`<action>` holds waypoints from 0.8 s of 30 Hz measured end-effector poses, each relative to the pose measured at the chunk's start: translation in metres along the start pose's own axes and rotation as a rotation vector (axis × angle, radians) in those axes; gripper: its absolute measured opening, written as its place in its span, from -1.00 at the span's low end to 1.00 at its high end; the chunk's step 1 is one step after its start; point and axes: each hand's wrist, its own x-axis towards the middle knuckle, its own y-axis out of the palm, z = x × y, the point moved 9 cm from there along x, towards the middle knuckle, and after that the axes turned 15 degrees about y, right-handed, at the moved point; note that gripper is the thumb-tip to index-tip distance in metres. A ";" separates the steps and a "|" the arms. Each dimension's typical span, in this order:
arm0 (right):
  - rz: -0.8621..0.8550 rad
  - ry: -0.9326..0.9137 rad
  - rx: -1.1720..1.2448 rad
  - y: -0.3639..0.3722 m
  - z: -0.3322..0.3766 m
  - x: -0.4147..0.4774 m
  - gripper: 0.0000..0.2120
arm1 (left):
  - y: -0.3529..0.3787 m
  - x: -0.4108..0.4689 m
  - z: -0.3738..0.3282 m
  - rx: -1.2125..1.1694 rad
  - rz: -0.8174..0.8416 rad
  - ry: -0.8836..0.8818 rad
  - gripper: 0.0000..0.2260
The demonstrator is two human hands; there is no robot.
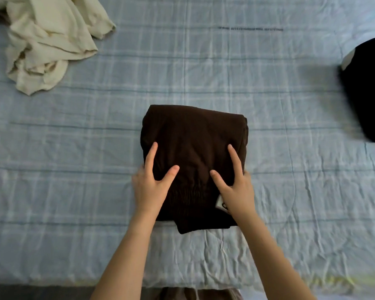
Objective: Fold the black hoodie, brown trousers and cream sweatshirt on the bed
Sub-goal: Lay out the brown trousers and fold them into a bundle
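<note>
Head view: left hand (pixel 148 189) and right hand (pixel 237 191) grip folded dark brown trousers (pixel 193 135) on light blue checked bed (pixel 74 169), fingers curled round its sides

- The bed (pixel 279 109) is covered by a wrinkled, pale blue checked sheet; a line of dark print (pixel 250 29), too blurred to read, runs across its far part.
- The brown trousers (pixel 193 135) lie folded into a compact block at the near middle.
- The cream sweatshirt (pixel 48 40) lies crumpled at the far left.
- The black hoodie (pixel 368 94) lies at the right edge, partly out of view.
</note>
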 end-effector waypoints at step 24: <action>-0.176 -0.085 0.566 -0.295 0.058 -0.300 -0.42 | -0.108 -0.124 -0.345 -0.416 0.243 0.248 -0.42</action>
